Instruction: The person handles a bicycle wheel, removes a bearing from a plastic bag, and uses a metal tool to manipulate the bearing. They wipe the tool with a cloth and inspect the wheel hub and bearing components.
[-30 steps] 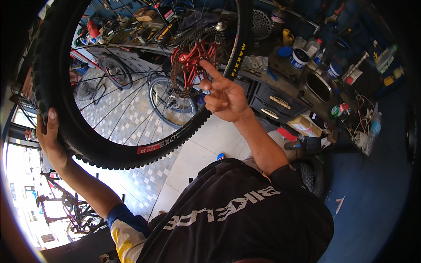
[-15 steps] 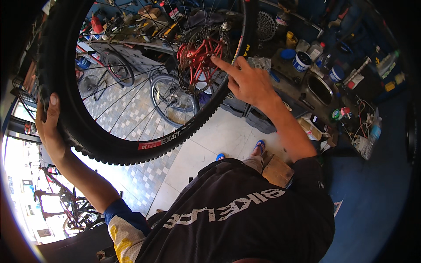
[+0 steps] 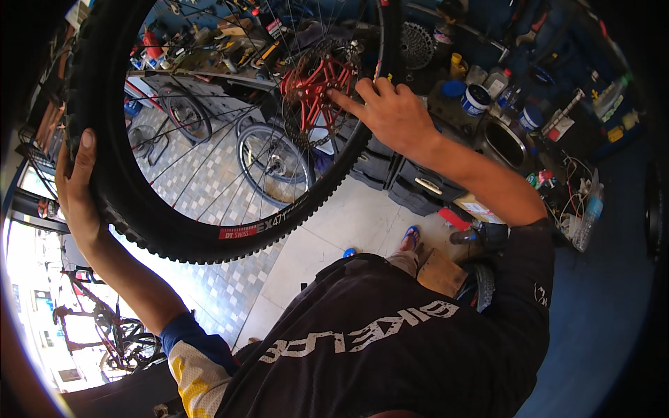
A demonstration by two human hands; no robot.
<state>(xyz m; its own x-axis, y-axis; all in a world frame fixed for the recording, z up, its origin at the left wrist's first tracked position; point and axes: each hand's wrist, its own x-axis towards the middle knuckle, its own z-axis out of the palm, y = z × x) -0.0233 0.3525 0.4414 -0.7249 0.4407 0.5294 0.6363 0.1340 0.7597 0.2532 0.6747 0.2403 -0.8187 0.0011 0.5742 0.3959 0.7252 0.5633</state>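
Now, left hand on tire, right hand pointing at rotor

A head-worn fisheye camera, the left of 2 set side by side, looks steeply down over the wearer's dark clothing and outward across the tiled floor in this 1 view. The bicycle wheel looms close to the lens at upper left; the workbench stands farther off at upper right. Straight edges bend toward the picture's round, blacked-out border.
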